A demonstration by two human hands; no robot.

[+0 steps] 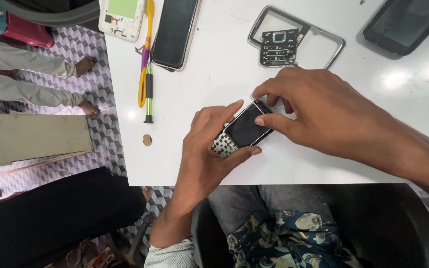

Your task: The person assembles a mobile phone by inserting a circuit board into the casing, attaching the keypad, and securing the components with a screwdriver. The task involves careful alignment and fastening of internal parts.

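A small keypad phone with a dark screen and a bare white keypad area lies tilted on the white table. My left hand grips its lower end, thumb under the edge and index finger along the top side. My right hand pinches the upper end of the phone, with the thumb on the screen's right edge and the fingers over the top corner.
A loose black keypad and a silver phone frame lie behind. A black smartphone, a white phone back, a green tool, a yellow tool, a coin and a dark tablet lie around. Another person's bare feet are at left.
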